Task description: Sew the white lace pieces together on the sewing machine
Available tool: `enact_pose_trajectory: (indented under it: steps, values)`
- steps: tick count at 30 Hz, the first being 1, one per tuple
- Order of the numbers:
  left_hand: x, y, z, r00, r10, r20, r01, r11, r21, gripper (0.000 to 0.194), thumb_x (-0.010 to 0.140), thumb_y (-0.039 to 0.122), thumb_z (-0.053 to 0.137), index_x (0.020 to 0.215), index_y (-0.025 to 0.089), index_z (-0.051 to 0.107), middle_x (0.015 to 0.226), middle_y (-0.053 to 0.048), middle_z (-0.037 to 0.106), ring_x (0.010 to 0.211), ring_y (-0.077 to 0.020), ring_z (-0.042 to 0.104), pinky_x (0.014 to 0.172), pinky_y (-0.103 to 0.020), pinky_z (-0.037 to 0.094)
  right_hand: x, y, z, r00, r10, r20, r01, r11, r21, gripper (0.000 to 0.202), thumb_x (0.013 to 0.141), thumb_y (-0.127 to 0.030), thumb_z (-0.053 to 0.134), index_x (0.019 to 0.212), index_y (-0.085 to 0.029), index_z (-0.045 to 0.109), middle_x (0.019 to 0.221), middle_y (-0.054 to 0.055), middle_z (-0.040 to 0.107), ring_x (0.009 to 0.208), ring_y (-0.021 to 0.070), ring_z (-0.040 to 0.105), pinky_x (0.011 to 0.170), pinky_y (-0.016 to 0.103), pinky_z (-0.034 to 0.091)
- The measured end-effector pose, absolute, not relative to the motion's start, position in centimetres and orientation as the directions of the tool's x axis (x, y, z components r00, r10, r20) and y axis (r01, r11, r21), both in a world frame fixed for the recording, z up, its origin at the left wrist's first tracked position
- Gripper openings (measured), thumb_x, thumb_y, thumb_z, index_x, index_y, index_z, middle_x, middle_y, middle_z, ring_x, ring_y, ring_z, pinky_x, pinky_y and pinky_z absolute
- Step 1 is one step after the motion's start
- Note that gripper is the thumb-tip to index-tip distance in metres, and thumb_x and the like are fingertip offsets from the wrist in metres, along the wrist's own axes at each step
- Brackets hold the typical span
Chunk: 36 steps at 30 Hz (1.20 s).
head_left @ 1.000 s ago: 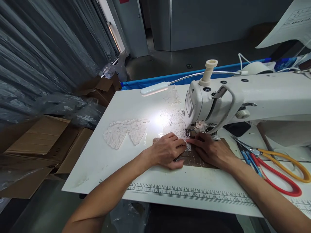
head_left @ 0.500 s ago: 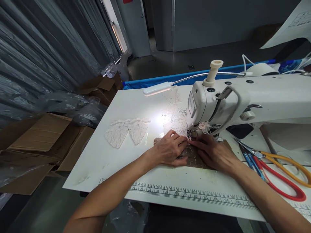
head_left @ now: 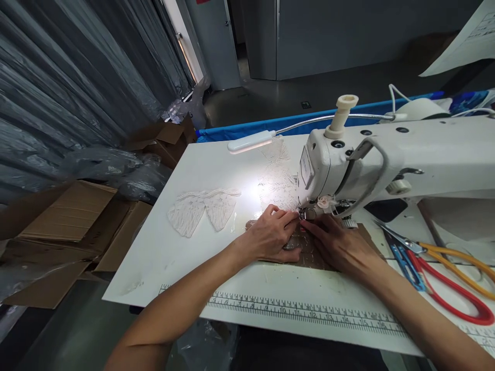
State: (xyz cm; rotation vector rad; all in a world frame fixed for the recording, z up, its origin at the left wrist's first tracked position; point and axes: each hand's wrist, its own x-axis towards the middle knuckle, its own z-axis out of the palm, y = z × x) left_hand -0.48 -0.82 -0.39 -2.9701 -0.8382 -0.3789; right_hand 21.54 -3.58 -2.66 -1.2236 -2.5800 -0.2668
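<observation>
A white sewing machine (head_left: 348, 165) stands at the right, and white lace fabric (head_left: 276, 188) runs up to its needle area. My left hand (head_left: 274, 234) presses on the lace edge just left of the presser foot, fingers bent together. On the other side, my right hand (head_left: 336, 239) has its fingertips closed at the fabric edge by the foot. What lies between the fingertips is too small to make out. Under both hands is a brown taped sheet (head_left: 313, 257). A separate lace piece (head_left: 203, 206) with two pointed parts lies flat at the left.
A lit lamp (head_left: 251, 141) on a bendable arm hangs over the white table (head_left: 154, 257). Orange-handled scissors (head_left: 444, 250), red-handled scissors (head_left: 460, 293) and a blue tool (head_left: 406, 265) lie at the right. A printed ruler (head_left: 290, 312) runs along the front edge. Open cardboard boxes (head_left: 69, 211) stand left.
Both hands remain at the presser foot, with slight shifts of their fingers. My right hand sits a little lower. The view has moved slightly.
</observation>
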Motion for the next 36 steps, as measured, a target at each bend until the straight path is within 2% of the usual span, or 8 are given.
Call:
enact_pose_trajectory:
  steps: [4, 8, 10, 13, 15, 18, 24, 36]
  values:
    - [-0.4, -0.6, -0.3, 0.817, 0.531, 0.225, 0.533, -0.844, 0.054, 0.055, 0.088, 0.052, 0.049, 0.115, 0.005, 0.060, 0.122, -0.018, 0.057, 0.101, -0.0285, 0.057, 0.089, -0.045, 0.042, 21.6, -3.8, -2.6, -0.570, 0.744, 0.350, 0.785, 0.619, -0.038, 0.037, 0.095, -0.017, 0.038, 0.121, -0.019, 0.064, 0.104, 0.015, 0.064, 0.084, 0.0272, 0.061, 0.063, 0.034, 0.046]
    - [-0.4, -0.4, -0.3, 0.804, 0.552, 0.222, 0.548, -0.832, 0.081, 0.061, 0.087, 0.055, 0.050, 0.122, 0.005, 0.056, 0.123, -0.018, 0.055, 0.101, -0.0286, 0.057, 0.089, -0.047, 0.040, 23.0, -3.5, -2.2, -0.474, 0.822, 0.317, 0.766, 0.562, -0.312, 0.036, 0.098, -0.029, 0.038, 0.123, -0.022, 0.063, 0.114, 0.014, 0.063, 0.086, 0.0260, 0.064, 0.064, 0.035, 0.052]
    - [-0.4, -0.3, -0.4, 0.800, 0.557, 0.221, 0.552, -0.829, 0.091, 0.064, 0.086, 0.056, 0.051, 0.125, 0.006, 0.054, 0.122, -0.018, 0.055, 0.101, -0.0288, 0.056, 0.089, -0.047, 0.040, 23.8, -2.9, -2.2, -0.429, 0.861, 0.271, 0.729, 0.508, -0.458, 0.033, 0.098, -0.034, 0.039, 0.115, -0.023, 0.065, 0.110, 0.011, 0.066, 0.087, 0.0258, 0.066, 0.066, 0.036, 0.054]
    - [-0.4, -0.2, -0.5, 0.794, 0.568, 0.214, 0.563, -0.821, 0.091, 0.068, 0.084, 0.058, 0.052, 0.127, 0.006, 0.052, 0.118, -0.017, 0.056, 0.099, -0.0288, 0.056, 0.089, -0.047, 0.039, 24.2, -2.1, -2.4, -0.365, 0.902, 0.229, 0.693, 0.428, -0.581, 0.030, 0.099, -0.036, 0.039, 0.101, -0.022, 0.065, 0.099, 0.009, 0.069, 0.094, 0.0272, 0.066, 0.072, 0.036, 0.055]
    - [-0.4, -0.2, -0.5, 0.788, 0.578, 0.212, 0.573, -0.814, 0.091, 0.071, 0.083, 0.060, 0.053, 0.129, 0.006, 0.051, 0.116, -0.016, 0.057, 0.097, -0.0285, 0.056, 0.088, -0.047, 0.039, 24.0, -1.8, -2.7, -0.307, 0.926, 0.220, 0.697, 0.376, -0.610, 0.032, 0.099, -0.038, 0.036, 0.098, -0.021, 0.064, 0.099, 0.010, 0.069, 0.095, 0.0286, 0.066, 0.073, 0.038, 0.055]
    - [-0.3, -0.2, -0.5, 0.785, 0.581, 0.215, 0.575, -0.812, 0.098, 0.072, 0.082, 0.061, 0.053, 0.128, 0.006, 0.052, 0.118, -0.017, 0.056, 0.096, -0.0281, 0.056, 0.087, -0.047, 0.039, 23.5, -2.0, -2.7, -0.259, 0.951, 0.172, 0.731, 0.309, -0.608, 0.037, 0.099, -0.046, 0.037, 0.107, -0.020, 0.062, 0.106, 0.012, 0.069, 0.098, 0.0307, 0.065, 0.075, 0.042, 0.054]
    - [-0.4, 0.0, -0.6, 0.780, 0.573, 0.253, 0.558, -0.819, 0.132, 0.069, 0.084, 0.058, 0.053, 0.130, 0.008, 0.051, 0.124, -0.016, 0.055, 0.099, -0.0273, 0.057, 0.090, -0.048, 0.039, 23.8, -2.6, -1.6, -0.333, 0.938, 0.100, 0.711, 0.320, -0.626, 0.042, 0.099, -0.051, 0.038, 0.119, -0.021, 0.061, 0.112, 0.010, 0.067, 0.103, 0.0281, 0.062, 0.084, 0.041, 0.052]
    - [-0.1, -0.2, -1.1, 0.725, 0.608, 0.323, 0.572, -0.793, 0.209, 0.059, 0.085, 0.053, 0.052, 0.126, 0.010, 0.054, 0.129, -0.017, 0.057, 0.109, -0.0300, 0.057, 0.100, -0.054, 0.037, 25.1, -1.5, -2.9, -0.406, 0.892, 0.200, 0.651, 0.436, -0.622, 0.032, 0.097, -0.032, 0.034, 0.088, -0.022, 0.063, 0.094, 0.009, 0.067, 0.100, 0.0300, 0.062, 0.075, 0.039, 0.054]
